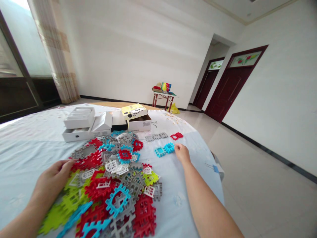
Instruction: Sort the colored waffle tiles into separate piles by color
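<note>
Most of the plastic waffle blocks [116, 195] still lie in a loose heap on the cloth-covered surface [29, 138]; only a joined blue pair [164, 149], a grey strip [156, 137] and a red piece [176, 136] sit apart. My left hand [53, 178] rests open on the heap, arm reaching in low; my right hand [182, 153] stretches forward, fingers curled at the blue pair, grip unclear.
</note>
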`<state>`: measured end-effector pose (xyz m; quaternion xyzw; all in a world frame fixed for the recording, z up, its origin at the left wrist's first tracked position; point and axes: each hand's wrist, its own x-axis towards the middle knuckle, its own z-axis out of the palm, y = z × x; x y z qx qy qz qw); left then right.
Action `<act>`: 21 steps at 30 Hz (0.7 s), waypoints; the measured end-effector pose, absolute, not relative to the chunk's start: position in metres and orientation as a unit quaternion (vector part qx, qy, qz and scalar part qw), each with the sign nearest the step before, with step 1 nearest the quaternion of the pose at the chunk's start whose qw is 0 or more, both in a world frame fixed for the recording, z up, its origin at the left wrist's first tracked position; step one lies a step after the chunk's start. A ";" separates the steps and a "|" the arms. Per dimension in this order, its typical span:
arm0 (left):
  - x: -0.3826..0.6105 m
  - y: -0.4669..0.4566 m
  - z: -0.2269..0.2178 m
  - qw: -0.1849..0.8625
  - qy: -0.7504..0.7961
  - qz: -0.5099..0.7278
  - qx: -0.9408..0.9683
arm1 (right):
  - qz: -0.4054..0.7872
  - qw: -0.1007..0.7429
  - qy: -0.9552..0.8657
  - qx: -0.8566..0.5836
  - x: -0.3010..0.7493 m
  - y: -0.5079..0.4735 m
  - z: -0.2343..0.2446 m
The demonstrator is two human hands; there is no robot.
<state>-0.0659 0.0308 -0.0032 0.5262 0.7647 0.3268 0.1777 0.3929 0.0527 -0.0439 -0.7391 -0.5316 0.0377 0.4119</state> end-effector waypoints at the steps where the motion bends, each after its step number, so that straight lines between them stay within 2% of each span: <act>1: -0.065 0.030 -0.002 0.180 0.765 0.325 0.525 | 0.017 0.399 -0.535 -0.745 0.393 0.052 -0.044; 7: -0.065 0.030 -0.002 0.187 0.762 0.325 0.528 | -0.042 0.357 -0.583 -0.728 0.387 0.052 -0.046; 13: -0.070 0.036 -0.010 0.174 0.760 0.324 0.535 | -0.016 0.332 -0.614 -0.716 0.377 0.051 -0.049; 16: -0.070 0.035 -0.010 0.174 0.760 0.328 0.533 | -0.015 0.337 -0.617 -0.711 0.374 0.048 -0.045; 21: -0.067 0.032 -0.008 0.185 0.764 0.329 0.523 | -0.022 0.392 -0.629 -0.671 0.360 0.034 -0.024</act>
